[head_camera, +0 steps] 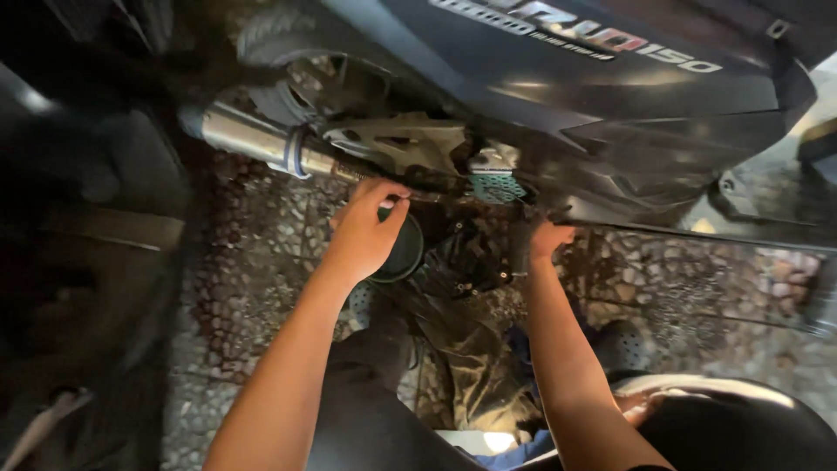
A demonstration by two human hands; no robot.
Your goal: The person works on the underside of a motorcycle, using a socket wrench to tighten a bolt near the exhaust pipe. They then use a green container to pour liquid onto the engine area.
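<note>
2 hands worked under a dark scooter: left hand pinched a dark round cup; right hand gripped the lower fairing edge. Risk: cup slipping, spilling.

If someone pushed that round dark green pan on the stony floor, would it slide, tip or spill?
The round dark green pan sits low and wide, so it probably would not tip. The pebbled floor looks bumpy, so the pan would likely catch and scrape instead of gliding. Whether it holds liquid cannot be told: the left hand covers much of it.
</note>
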